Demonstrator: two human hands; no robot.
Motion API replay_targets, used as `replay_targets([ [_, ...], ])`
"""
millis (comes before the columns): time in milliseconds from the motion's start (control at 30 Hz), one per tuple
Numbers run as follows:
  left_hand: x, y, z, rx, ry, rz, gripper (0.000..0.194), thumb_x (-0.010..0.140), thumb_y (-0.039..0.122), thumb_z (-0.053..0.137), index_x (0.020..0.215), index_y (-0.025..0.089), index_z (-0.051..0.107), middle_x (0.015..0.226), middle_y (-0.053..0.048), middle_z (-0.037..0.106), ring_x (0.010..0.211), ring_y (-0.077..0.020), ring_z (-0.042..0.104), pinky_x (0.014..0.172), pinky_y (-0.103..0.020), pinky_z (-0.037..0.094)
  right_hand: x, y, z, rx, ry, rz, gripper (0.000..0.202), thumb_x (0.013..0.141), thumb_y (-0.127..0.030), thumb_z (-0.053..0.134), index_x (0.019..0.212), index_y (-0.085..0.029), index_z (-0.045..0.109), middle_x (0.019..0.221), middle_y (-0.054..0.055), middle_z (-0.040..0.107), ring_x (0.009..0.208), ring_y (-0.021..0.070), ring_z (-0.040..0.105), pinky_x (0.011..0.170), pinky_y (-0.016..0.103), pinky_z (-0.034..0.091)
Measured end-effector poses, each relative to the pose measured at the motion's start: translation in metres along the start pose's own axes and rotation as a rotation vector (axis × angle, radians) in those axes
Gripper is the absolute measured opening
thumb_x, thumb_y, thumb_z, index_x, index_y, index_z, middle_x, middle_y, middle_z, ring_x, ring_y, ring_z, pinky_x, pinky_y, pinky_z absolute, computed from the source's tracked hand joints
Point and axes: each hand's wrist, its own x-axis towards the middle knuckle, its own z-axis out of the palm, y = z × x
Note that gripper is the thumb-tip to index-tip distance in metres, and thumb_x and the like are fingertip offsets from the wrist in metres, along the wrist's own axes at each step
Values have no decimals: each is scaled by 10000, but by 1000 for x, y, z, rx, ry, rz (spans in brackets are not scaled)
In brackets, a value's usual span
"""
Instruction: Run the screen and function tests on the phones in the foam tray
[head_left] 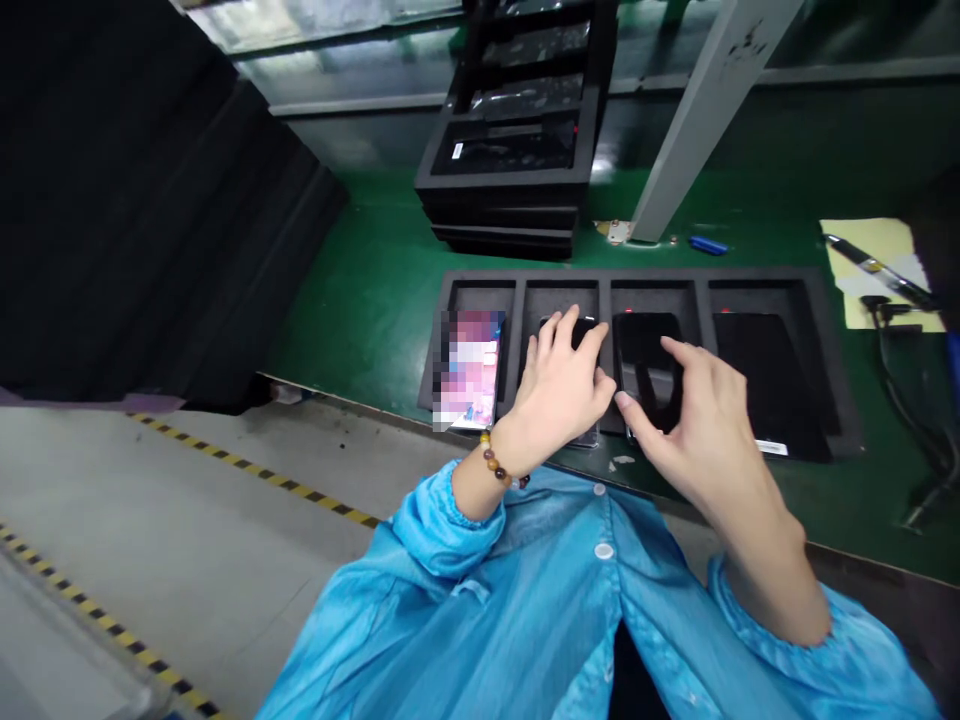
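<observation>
A black foam tray (570, 275) with a row of compartments lies along the table's front edge. In its leftmost compartment a phone-like device (484, 385) has a lit, colourful screen, partly blurred out. My left hand (559, 375), fingers spread, lies over a dark device (589, 437) in the second compartment and hides most of it. Over the third compartment, my right hand (697, 410) has its thumb and fingers apart around a black-screened phone (649, 350); whether it touches the phone I cannot tell. A flat black device (757, 370) with a white label rests in the rightmost compartment.
Behind stands a stack of black foam trays (502, 185) holding dark devices. A grey metal post (697, 130) rises beside a blue pen cap (708, 245). Yellow paper (870, 265), a pen (877, 268) and a cable (896, 390) lie right. Dark stacked material (150, 200) fills the left.
</observation>
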Motion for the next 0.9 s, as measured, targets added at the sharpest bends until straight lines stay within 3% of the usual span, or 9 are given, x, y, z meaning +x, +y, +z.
replay_targets([
  [167, 3, 2, -1, 58, 13, -54, 586, 1006, 171, 620, 1589, 121, 600, 1804, -236, 370, 1649, -455, 381, 1294, -683, 490, 4, -5, 2, -130, -14, 22, 803, 1028, -566, 610, 1651, -84, 456, 1497, 299, 587, 1438, 459, 543, 1196, 646, 481],
  [400, 8, 2, -4, 119, 61, -105, 443, 1019, 257, 660, 1453, 194, 728, 1713, -178, 523, 1563, -421, 505, 1061, -572, 686, 8, -23, -7, -382, -31, 80, 768, 1040, -586, 531, 1619, -82, 510, 1235, 286, 664, 1140, 463, 637, 960, 637, 547],
  [500, 9, 3, -2, 120, 93, -89, 387, 1006, 222, 629, 1366, 176, 762, 1680, -165, 560, 1516, -400, 546, 1070, -548, 678, 11, -23, -7, -409, -54, 124, 789, 1019, -617, 553, 1587, -70, 542, 1153, 275, 681, 1086, 467, 643, 938, 633, 543],
  [633, 9, 4, 1, 111, 134, -84, 368, 961, 174, 620, 1301, 182, 762, 1646, -146, 599, 1468, -386, 577, 1027, -515, 686, 13, -23, -4, -409, -61, 154, 772, 998, -615, 582, 1555, -81, 569, 1195, 273, 669, 1133, 467, 635, 984, 628, 528],
  [800, 10, 6, 3, 122, 99, -100, 427, 987, 173, 593, 1392, 161, 728, 1682, -165, 560, 1512, -413, 549, 1056, -569, 672, 13, -30, 0, -432, -92, 162, 736, 1019, -596, 544, 1521, -59, 583, 1184, 279, 670, 1143, 470, 632, 977, 603, 527],
  [900, 5, 5, 2, 107, 60, -98, 474, 1034, 205, 589, 1495, 130, 674, 1749, -194, 481, 1598, -435, 475, 1186, -611, 603, 10, -27, -6, -392, -69, 131, 728, 1055, -578, 497, 1567, -63, 550, 1252, 301, 690, 1154, 467, 644, 978, 615, 532],
])
